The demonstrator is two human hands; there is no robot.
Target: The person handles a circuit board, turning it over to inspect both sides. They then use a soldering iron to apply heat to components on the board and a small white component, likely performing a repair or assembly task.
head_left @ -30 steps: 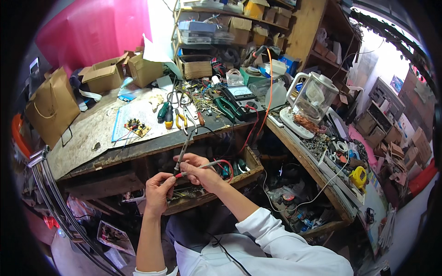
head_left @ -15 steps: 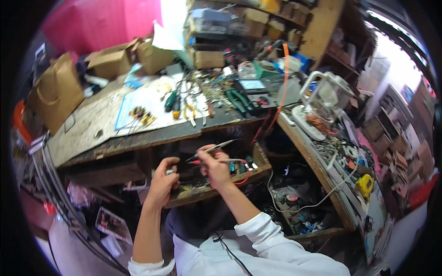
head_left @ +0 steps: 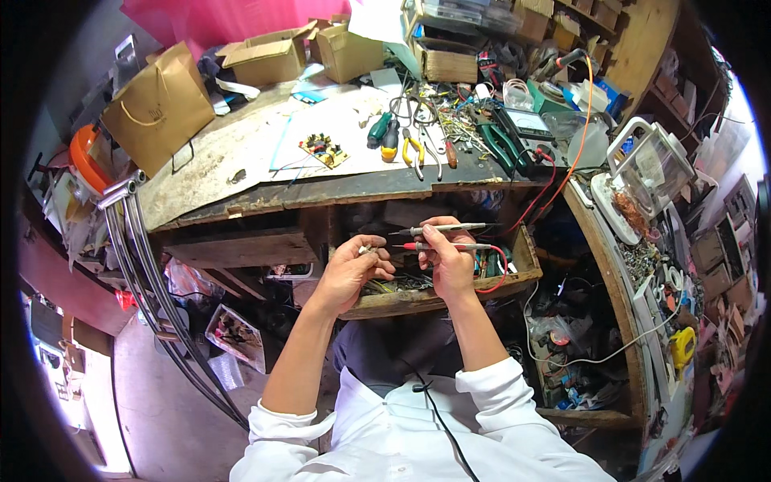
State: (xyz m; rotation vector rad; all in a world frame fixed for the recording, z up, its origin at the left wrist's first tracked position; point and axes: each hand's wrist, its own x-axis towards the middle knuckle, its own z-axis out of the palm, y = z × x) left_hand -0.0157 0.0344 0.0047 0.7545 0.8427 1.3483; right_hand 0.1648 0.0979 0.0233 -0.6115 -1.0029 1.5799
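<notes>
My left hand (head_left: 351, 271) is closed, its fingertips pinching a small pale component (head_left: 366, 250) whose kind I cannot make out. In my right hand (head_left: 450, 263) are two multimeter probes, one red (head_left: 422, 246) and one pale grey with a dark tip (head_left: 456, 228). Both tips point left toward the component, with a small gap between. From the red probe a red lead curves down beside the hand. Both hands hover over an open wooden drawer (head_left: 450, 299) of tools and loose parts. An analog multimeter (head_left: 526, 123) sits on the bench with a red lead plugged in.
On the workbench (head_left: 265, 197) lie a circuit board (head_left: 324, 150), screwdrivers (head_left: 389, 140), yellow-handled pliers (head_left: 414, 150) and green-handled pliers (head_left: 499, 145). A paper bag (head_left: 161, 108) stands at the left, above bent metal tubes (head_left: 144, 265). A side bench (head_left: 614, 297) on the right carries scraps and a yellow tape measure (head_left: 683, 349).
The whole view has swung, so bench and hands appear further right and sharper. The probes now lie nearly level, side by side, pointing at my left fingertips. Both hands keep their holds.
</notes>
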